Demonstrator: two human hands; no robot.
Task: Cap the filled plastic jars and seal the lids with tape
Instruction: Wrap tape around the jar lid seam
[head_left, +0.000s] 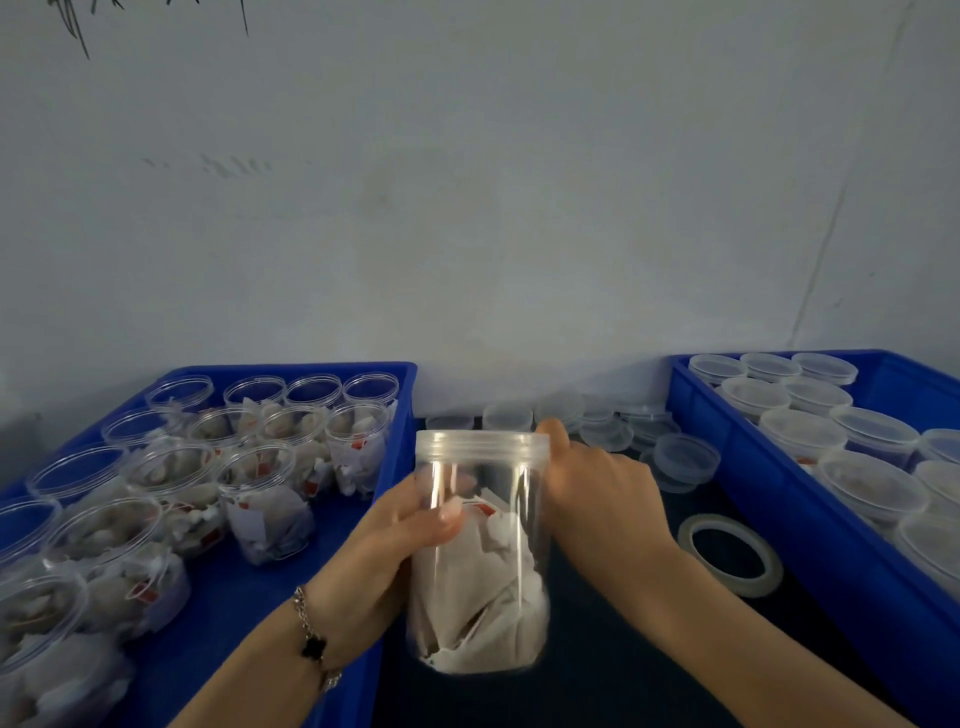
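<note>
Head view takes in two blue crates on a dark bench (613, 675): the left crate (311, 551) carries the filled jars still uncapped (265, 504), the right crate (769, 499) carries jars that already wear lids (802, 434). Between the crates, against the wall, sits a heap of loose lids (613, 423). Held up between the crates, at the middle of the view, is the jar in hand (480, 566), upright and stuffed with pale paper packets. The left hand (395, 545) grasps its body, thumb across the front. A clear lid (483, 446) sits on its mouth, and the right hand (597, 483) reaches round the far side of that lid with fingers curled on its rim. By my reading the capping step is under way; whether the lid is fully tightened I cannot tell. A roll of tape (730, 553) lies flat on the bench just right of the jar, untouched. Next the lid wants turning home, then the right hand must fetch the tape and run it round the seam
</note>
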